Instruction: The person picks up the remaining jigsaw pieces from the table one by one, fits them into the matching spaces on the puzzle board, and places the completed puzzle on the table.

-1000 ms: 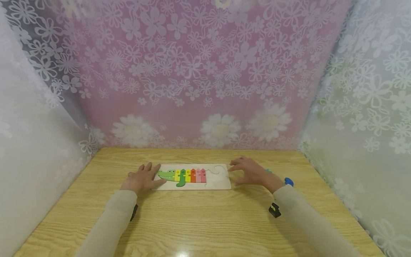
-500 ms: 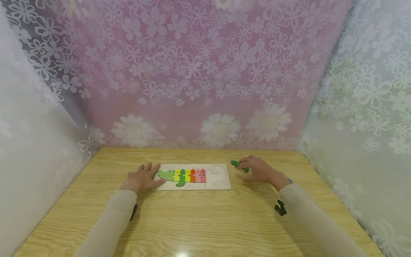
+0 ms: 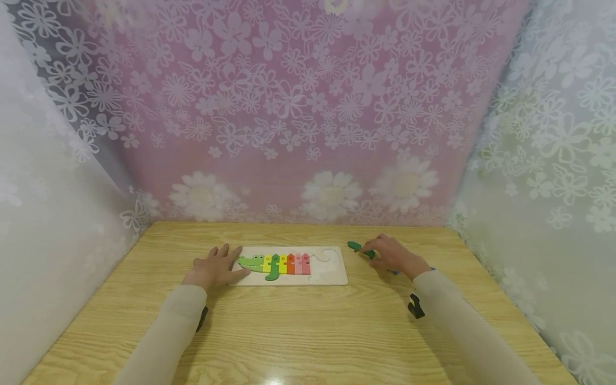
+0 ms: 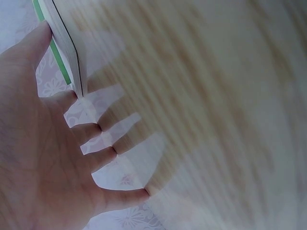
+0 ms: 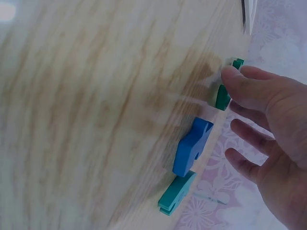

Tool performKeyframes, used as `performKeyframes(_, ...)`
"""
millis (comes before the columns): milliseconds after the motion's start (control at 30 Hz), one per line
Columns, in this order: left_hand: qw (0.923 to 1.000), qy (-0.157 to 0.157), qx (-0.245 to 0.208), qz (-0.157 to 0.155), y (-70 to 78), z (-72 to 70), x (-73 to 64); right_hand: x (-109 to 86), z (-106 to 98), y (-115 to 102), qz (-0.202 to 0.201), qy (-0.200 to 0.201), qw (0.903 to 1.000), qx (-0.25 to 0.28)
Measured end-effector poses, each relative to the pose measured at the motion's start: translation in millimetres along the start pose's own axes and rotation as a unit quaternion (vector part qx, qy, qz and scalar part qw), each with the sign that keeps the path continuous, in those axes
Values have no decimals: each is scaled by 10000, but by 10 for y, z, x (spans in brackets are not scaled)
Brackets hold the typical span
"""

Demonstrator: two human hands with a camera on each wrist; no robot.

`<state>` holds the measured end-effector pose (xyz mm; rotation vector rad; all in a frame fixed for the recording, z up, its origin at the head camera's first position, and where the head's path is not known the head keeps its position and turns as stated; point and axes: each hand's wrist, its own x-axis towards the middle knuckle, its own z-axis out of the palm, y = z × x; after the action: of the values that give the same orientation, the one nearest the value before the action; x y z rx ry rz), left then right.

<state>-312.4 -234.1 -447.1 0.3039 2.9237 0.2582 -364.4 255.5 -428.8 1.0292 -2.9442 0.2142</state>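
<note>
A wooden crocodile puzzle board (image 3: 332, 275) lies flat on the table in the head view. Its green head (image 3: 251, 263) and a row of coloured body pieces are seated, while the right end shows a bare outlined tail area. My left hand (image 3: 212, 270) rests at the board's left end with fingers spread, its thumb over the lower edge. Beyond the right end lies a dark green puzzle piece (image 3: 354, 246). My right hand (image 3: 394, 256) pinches its middle between thumb and index finger, as the right wrist view shows; the other fingers are loosely bent.
A blue puzzle piece (image 5: 192, 146) and a teal puzzle piece (image 5: 175, 193) lie on the table near my right hand. In the head view that hand and sleeve mostly cover them. Flowered curtains (image 3: 308, 133) surround the wood-grain table (image 3: 298, 331).
My right hand has moved right from the board's end, uncovering the dark green piece, and its fingertips have come in on that piece. The left hand keeps its place.
</note>
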Motion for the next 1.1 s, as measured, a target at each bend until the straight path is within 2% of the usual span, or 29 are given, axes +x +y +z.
performKeyframes(100,10000,1,-10,7,7,-11,-10,-7,8,15,-23,24,9999,-116)
performKeyframes(333,10000,32,10,19,6,-22,-16,-31,19,1,110,18,9997,221)
performKeyframes(633,10000,12,23,-21,-7,0,1,-8,33,-64,-505,101,9980,371)
performKeyframes(733,10000,4,18,-20,2,4,-1,14,31,-76,-501,135,9977,428)
performKeyframes(900,10000,28,12,0,18,-2,-12,50,33,-65,-501,334,9981,143)
performKeyframes(1100,10000,43,4,4,19,-12,-10,76,59,-53,-261,96,9994,181)
